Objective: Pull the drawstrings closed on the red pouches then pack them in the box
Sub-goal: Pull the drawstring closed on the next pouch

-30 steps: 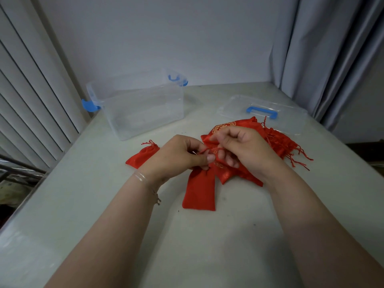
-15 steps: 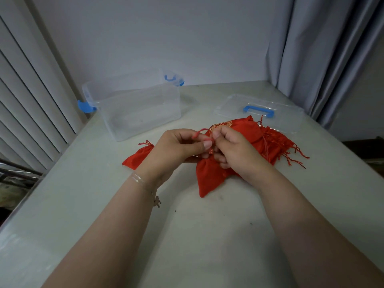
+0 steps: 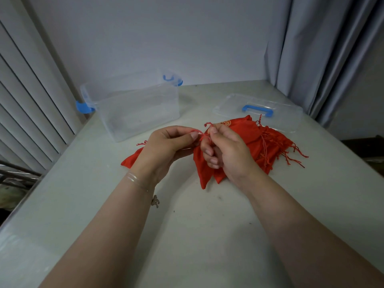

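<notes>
The red pouch (image 3: 202,173) being worked hangs between the two hands above the tabletop (image 3: 207,225), its long axis roughly upright and leaning a little, gathered mouth up near the fingertips and its bottom corner pointing down toward the viewer, at or just above the surface. The left hand (image 3: 166,146) has its grip pressed together, thumb and forefinger pinching one red drawstring (image 3: 200,133) that runs across to the other hand. The right hand (image 3: 226,150) pinches the cord at the pouch's neck between thumb and forefinger, a knotted end (image 3: 208,124) sticking up above them, while its other fingers curl around the top of the pouch.

Just behind and to the right of the right hand lies a heap of red pouches (image 3: 264,146), overlapping so that their number cannot be told; their fringed cords trail out to the right. One more single pouch (image 3: 131,161) lies flat on the tabletop behind the left wrist, its tasselled end pointing away toward the box.

One clear plastic box (image 3: 135,109) with two blue latches stands open at the far left, well apart from the hands. One clear lid (image 3: 270,115) with a blue handle lies flat at the far right, touching the back of the heap. A thin bracelet (image 3: 137,179) circles the left wrist. Grey curtains (image 3: 322,48) hang at the right.
</notes>
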